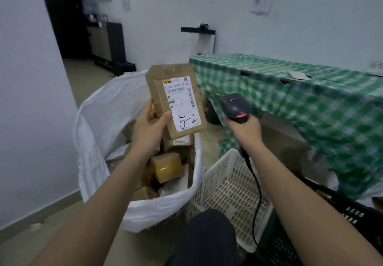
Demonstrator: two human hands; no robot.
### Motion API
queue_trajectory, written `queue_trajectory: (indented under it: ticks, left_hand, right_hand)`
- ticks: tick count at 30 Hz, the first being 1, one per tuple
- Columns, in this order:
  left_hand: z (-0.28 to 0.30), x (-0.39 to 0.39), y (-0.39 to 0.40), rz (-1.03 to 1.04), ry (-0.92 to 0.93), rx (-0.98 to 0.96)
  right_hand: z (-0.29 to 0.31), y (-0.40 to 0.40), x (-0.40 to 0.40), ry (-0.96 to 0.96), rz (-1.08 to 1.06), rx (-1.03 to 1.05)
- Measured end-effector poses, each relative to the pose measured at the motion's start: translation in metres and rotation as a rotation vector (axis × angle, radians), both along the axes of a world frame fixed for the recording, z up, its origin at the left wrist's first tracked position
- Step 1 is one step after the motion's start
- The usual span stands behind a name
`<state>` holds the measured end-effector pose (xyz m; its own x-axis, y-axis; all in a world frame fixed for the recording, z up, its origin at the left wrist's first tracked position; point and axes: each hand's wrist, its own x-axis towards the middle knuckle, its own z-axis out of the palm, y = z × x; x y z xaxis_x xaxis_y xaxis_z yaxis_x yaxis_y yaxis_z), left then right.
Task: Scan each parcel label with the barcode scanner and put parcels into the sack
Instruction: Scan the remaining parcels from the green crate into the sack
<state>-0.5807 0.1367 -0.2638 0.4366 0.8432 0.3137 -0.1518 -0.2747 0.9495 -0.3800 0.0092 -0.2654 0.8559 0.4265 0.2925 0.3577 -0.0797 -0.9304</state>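
Pale walls close this small room, and a dark doorway opens at the far left. On the floor stands a white sack (99, 124) with its mouth wide open; inside it lie several brown cardboard parcels (165, 166), piled in disorder. Just beside the sack, to the right, is a white plastic crate (223, 185) with a perforated bottom, and next to that a black crate (342, 209).

The left hand (148, 128) grips a brown parcel (176, 100) above the sack, fingers behind it and thumb pressed on the front near the white label (183, 104) (a handwritten "5-2" is on it). The right hand (243, 129) is curled round the handle of a black barcode scanner (235, 107), which shows a red light and hangs near the parcel, not touching it. Its cable (257, 189) runs down over the white crate.

At right stands a table with a green checked cloth (300, 91).
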Motion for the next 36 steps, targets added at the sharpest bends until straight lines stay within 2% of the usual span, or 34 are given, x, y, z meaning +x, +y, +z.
queue_trajectory:
  ticks: [4, 7, 9, 11, 12, 14, 17, 21, 25, 31, 36]
  left_hand:
    - [-0.011, -0.030, 0.046, 0.196, 0.037, -0.049]
    - [-0.026, -0.024, 0.080, 0.300, 0.150, -0.118]
    - [-0.036, -0.010, 0.096, 0.230, 0.236, -0.177]
    - [-0.040, 0.005, 0.100, 0.020, 0.390, -0.225]
    - [-0.040, 0.012, 0.100, -0.077, 0.473, -0.212]
    - [-0.040, 0.023, 0.099, -0.115, 0.542, -0.135]
    - [-0.040, 0.032, 0.094, -0.077, 0.494, 0.033]
    - [-0.030, 0.042, 0.066, -0.059, 0.324, 0.126]
    - [-0.013, 0.061, 0.016, -0.154, 0.217, 0.257]
    - [-0.016, 0.121, -0.069, -0.383, 0.238, 0.325]
    - [-0.050, 0.190, -0.138, -0.558, 0.336, 0.302]
  right_hand:
    - [-0.005, 0.026, 0.000, 0.031, -0.013, -0.007]
    - [-0.016, 0.031, 0.008, 0.061, -0.004, 0.001]
    - [-0.025, 0.028, 0.017, 0.087, -0.015, -0.031]
    - [-0.037, 0.025, 0.030, 0.100, -0.033, -0.072]
    - [-0.042, 0.023, 0.037, 0.099, -0.045, -0.096]
    - [-0.051, 0.017, 0.047, 0.097, -0.072, -0.139]
    - [-0.060, 0.006, 0.059, 0.095, -0.104, -0.178]
    - [-0.072, -0.015, 0.070, 0.117, -0.147, -0.215]
    - [-0.080, -0.044, 0.077, 0.172, -0.177, -0.222]
    - [-0.081, -0.112, 0.084, 0.226, -0.224, -0.144]
    - [-0.095, -0.188, 0.099, 0.256, -0.318, -0.053]
